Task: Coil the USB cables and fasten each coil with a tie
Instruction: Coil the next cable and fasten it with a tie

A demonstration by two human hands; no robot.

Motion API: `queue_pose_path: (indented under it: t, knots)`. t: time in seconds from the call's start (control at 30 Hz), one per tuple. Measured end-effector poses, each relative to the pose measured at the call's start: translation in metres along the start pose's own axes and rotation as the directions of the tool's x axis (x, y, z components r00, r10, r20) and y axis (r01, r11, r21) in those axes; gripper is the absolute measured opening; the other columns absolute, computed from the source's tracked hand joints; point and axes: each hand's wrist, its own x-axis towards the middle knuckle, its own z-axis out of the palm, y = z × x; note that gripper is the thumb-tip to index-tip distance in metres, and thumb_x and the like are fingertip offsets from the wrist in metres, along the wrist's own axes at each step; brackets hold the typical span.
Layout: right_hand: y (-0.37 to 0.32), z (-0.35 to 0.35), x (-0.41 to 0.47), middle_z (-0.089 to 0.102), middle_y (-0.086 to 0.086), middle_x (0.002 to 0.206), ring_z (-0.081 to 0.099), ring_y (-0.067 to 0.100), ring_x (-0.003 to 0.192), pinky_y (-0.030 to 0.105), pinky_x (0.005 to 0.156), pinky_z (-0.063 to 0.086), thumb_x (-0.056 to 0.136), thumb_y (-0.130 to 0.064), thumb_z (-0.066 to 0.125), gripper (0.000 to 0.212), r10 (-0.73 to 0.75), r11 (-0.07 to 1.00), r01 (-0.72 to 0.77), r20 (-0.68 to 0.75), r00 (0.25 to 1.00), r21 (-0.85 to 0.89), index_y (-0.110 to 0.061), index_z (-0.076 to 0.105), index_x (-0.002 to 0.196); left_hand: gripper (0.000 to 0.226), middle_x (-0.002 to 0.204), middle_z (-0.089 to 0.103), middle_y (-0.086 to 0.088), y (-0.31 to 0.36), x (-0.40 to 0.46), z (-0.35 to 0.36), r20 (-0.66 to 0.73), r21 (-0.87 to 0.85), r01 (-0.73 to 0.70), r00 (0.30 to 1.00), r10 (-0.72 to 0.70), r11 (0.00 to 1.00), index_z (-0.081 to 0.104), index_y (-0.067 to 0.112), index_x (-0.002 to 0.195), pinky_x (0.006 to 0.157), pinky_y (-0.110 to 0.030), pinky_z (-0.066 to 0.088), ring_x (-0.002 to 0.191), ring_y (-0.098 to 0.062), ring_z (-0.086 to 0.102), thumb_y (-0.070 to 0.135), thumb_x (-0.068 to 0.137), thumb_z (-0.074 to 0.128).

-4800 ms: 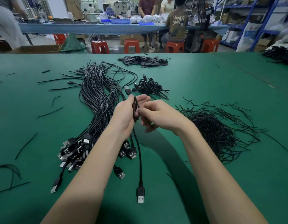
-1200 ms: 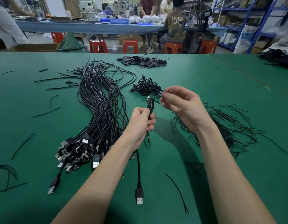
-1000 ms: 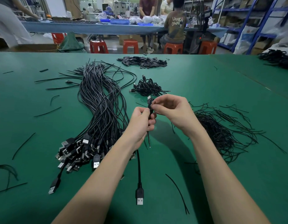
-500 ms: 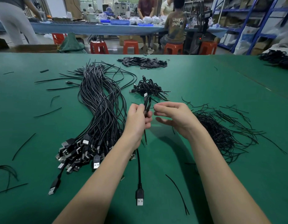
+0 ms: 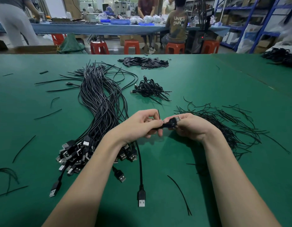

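Bare green desk (image 5: 199, 76) stretching wide toward its far edge, coiled cable (image 5: 170, 124) held above mid-desk, long axis left to right, metal plug pointing right, left hand (image 5: 142, 124) pinching its tie, right hand (image 5: 191, 126) gripping the plug end, loose cables (image 5: 101, 102) just left, ties (image 5: 232, 125) right.

Green bench (image 5: 207, 76); beyond, red stools (image 5: 131, 46), a long blue table (image 5: 92, 29), blue shelving (image 5: 256, 22), seated person (image 5: 178, 27).
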Motion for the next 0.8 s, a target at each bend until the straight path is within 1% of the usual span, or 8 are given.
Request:
queue_pose_path:
  t: [0.07,0.13,0.3,0.43,0.5,0.57,0.7,0.8]
  knots:
    - [-0.004,0.001,-0.005,0.069,-0.005,0.065,0.047,-0.001,0.049,0.012,0.043,0.029,0.074,-0.019,0.081,0.004,-0.022,0.993,0.024,0.019,1.0,-0.116,-0.022,0.084,0.074,0.023,0.083,0.075,-0.009,0.001,-0.003,-0.001,0.041,0.101,0.007,0.999,-0.011,0.995,0.054,0.016,0.079,0.054,-0.022,0.038,0.06,-0.013,0.043,0.025,0.099,0.061]
    - [-0.013,0.0,-0.009,0.072,-0.007,0.068,0.049,-0.002,0.046,0.011,0.044,0.034,0.066,-0.026,0.088,0.012,-0.051,0.958,0.048,-0.003,0.999,-0.282,-0.024,0.084,0.077,0.022,0.085,0.077,0.001,0.0,-0.003,-0.002,0.034,0.282,0.035,0.998,-0.046,0.959,0.056,0.017,0.082,0.055,-0.022,0.038,0.059,-0.012,0.044,0.031,0.098,0.061]
    - [-0.026,0.026,0.0,0.071,-0.017,0.06,0.058,-0.006,0.052,0.011,0.049,0.042,0.075,-0.022,0.081,0.012,-0.359,0.697,0.105,-0.218,0.907,-0.71,-0.032,0.081,0.068,0.015,0.08,0.074,0.007,-0.015,0.008,0.007,-0.26,0.563,0.165,0.965,-0.015,0.81,0.051,0.031,0.08,0.049,-0.022,0.039,0.043,-0.003,0.043,0.031,0.094,0.058]
    - [-0.026,0.045,0.005,0.071,-0.017,0.063,0.064,-0.004,0.061,0.008,0.055,0.044,0.078,-0.017,0.076,0.018,-0.524,0.672,0.247,-0.213,0.824,-0.699,-0.029,0.077,0.066,0.013,0.086,0.076,0.013,-0.024,0.015,0.006,-0.462,0.269,0.241,0.882,-0.094,0.932,0.05,0.029,0.087,0.05,-0.023,0.042,0.051,-0.013,0.05,0.027,0.088,0.063]
    - [-0.025,0.047,0.004,0.073,-0.014,0.07,0.067,-0.001,0.07,0.009,0.064,0.047,0.08,-0.015,0.078,0.017,-0.575,0.679,0.334,-0.191,0.795,-0.654,-0.028,0.076,0.069,0.016,0.084,0.077,0.008,-0.025,0.016,0.003,-0.499,0.032,0.199,0.852,-0.156,0.98,0.053,0.023,0.091,0.055,-0.028,0.04,0.052,-0.018,0.048,0.022,0.084,0.067]
    - [-0.024,0.047,0.002,0.074,-0.01,0.077,0.068,0.003,0.078,0.013,0.075,0.05,0.081,-0.013,0.078,0.015,-0.608,0.671,0.391,-0.167,0.776,-0.63,-0.025,0.077,0.072,0.016,0.078,0.076,0.005,-0.025,0.017,0.002,-0.536,-0.039,0.15,0.831,-0.147,0.988,0.056,0.021,0.091,0.055,-0.027,0.038,0.05,-0.017,0.047,0.022,0.081,0.069]
    - [-0.026,0.044,-0.001,0.075,-0.008,0.08,0.068,0.003,0.081,0.014,0.077,0.05,0.083,-0.011,0.076,0.016,-0.575,0.66,0.373,-0.118,0.81,-0.652,-0.023,0.075,0.072,0.013,0.06,0.07,0.01,-0.025,0.015,0.009,-0.64,0.231,0.113,0.765,0.064,0.966,0.058,0.024,0.083,0.053,-0.014,0.037,0.048,-0.004,0.049,0.021,0.083,0.07]
    - [-0.028,0.044,-0.002,0.076,-0.008,0.079,0.068,0.005,0.077,0.011,0.068,0.048,0.085,-0.018,0.072,0.014,-0.494,0.607,0.274,-0.084,0.865,-0.746,-0.027,0.075,0.075,0.015,0.069,0.069,0.008,-0.025,0.011,0.014,-0.63,0.471,0.101,0.734,0.254,0.876,0.056,0.025,0.085,0.061,-0.007,0.037,0.058,0.001,0.055,0.016,0.084,0.067]
